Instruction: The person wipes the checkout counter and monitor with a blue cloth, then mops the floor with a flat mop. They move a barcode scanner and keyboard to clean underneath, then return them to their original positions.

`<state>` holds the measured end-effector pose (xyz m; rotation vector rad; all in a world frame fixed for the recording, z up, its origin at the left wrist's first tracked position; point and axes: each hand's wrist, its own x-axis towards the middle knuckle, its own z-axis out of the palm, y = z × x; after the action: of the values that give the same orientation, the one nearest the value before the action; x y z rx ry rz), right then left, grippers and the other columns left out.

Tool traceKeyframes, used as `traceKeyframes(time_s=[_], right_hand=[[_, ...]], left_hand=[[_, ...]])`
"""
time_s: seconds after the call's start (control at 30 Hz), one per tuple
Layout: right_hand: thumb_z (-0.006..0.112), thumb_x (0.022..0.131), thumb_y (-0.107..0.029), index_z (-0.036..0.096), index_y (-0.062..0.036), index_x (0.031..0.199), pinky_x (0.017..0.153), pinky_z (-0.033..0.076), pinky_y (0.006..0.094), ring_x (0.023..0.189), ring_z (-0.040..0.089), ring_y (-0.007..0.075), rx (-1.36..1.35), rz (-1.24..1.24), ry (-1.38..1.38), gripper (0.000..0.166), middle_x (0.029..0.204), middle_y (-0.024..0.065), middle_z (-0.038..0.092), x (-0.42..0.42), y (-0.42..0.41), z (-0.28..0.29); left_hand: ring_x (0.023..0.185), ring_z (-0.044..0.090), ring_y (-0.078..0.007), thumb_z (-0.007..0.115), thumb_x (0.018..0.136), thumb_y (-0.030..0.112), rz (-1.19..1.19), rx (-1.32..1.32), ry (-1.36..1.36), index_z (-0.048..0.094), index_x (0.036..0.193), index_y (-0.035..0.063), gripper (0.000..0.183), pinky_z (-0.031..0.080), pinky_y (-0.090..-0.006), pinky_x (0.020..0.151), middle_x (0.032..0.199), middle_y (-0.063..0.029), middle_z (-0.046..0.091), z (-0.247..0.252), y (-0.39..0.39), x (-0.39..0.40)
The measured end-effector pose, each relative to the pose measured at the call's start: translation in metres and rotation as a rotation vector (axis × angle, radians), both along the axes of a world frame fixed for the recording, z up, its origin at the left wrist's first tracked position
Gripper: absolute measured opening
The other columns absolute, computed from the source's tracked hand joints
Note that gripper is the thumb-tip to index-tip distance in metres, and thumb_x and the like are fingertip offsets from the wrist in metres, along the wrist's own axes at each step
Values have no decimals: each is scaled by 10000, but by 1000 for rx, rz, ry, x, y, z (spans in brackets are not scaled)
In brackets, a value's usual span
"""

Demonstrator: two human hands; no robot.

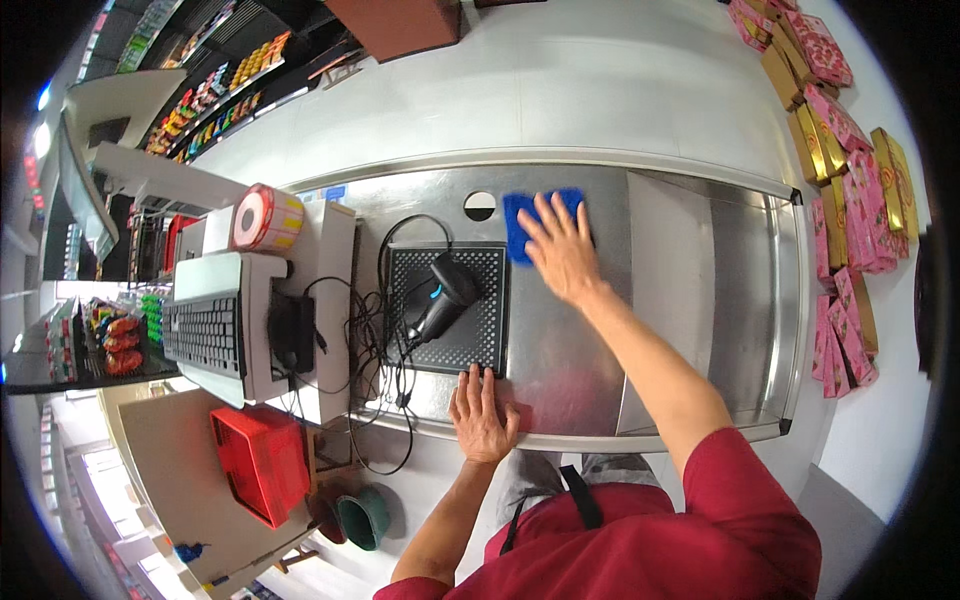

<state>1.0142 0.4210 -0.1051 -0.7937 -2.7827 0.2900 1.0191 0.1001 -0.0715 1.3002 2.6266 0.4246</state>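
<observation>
On the stainless-steel checkout counter [570, 360], my right hand [559, 247] lies spread over a folded blue cloth [517, 229], pressing it flat beyond the black mat. My left hand [482, 420] rests at the near edge of the counter, its fingertips at the lower edge of the perforated black mat [487, 330]; it holds nothing. A black handheld barcode scanner [450, 292] lies on that mat, its cable running into a tangle of black cords [375, 330] at the left. A round hole [479, 205] opens in the metal to the left of the cloth.
Left of the mat stand a keyboard [202, 326] on a white machine and a label roll [259, 217]. A red plastic basket [262, 465] and a green bin [364, 517] are at lower left. Pink and gold packages [862, 202] lie beyond the right end. A raised rim borders the counter.
</observation>
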Motion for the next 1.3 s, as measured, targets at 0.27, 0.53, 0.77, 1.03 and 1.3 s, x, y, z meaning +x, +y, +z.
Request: traceKeyframes(time_s=[0.27,0.53,0.77,1.03,1.3], right_hand=[[626,944,-296,448,-204,1519,1217,137,615,1518,236,331,-282,331,-93,609,1629,116,305,128,-170,40],[603,965,-278,428,-195,1527,1231,131,598,1517,230,346,-197,161,-125,594,1632,104,298,84,-156,41],[516,1021,-277,429,-202,1522,1226,135,584,1504,261,333,-25,-126,80,514,1616,109,335,-31,-79,14],[598,963,-200,462,-114,1489,1230,149,579,1520,217,360,-211,28,-40,550,1624,142,301,10,-189,40],[619,951,-195,452,-150,1503,1232,153,578,1524,214,342,-239,46,-20,579,1634,114,290,-12,-198,46]], left_hand=[[1467,324,-362,611,837,293,19,49,-4,458,1465,54,689,222,-526,1192,1561,-181,390,1,-5,-3],[1339,428,-422,784,786,142,70,329,-48,410,1475,35,791,352,-511,1110,1481,-216,442,41,-5,-72],[1370,408,-391,870,715,216,-13,183,36,374,1500,57,943,366,-501,1110,1510,-205,412,51,43,-161],[1046,585,-285,868,672,258,61,-117,47,319,1520,10,1040,435,-438,934,1099,-114,601,22,52,-185],[1019,637,-295,779,764,174,80,188,21,595,1216,37,507,309,-523,1083,1047,-142,679,18,20,-206]])
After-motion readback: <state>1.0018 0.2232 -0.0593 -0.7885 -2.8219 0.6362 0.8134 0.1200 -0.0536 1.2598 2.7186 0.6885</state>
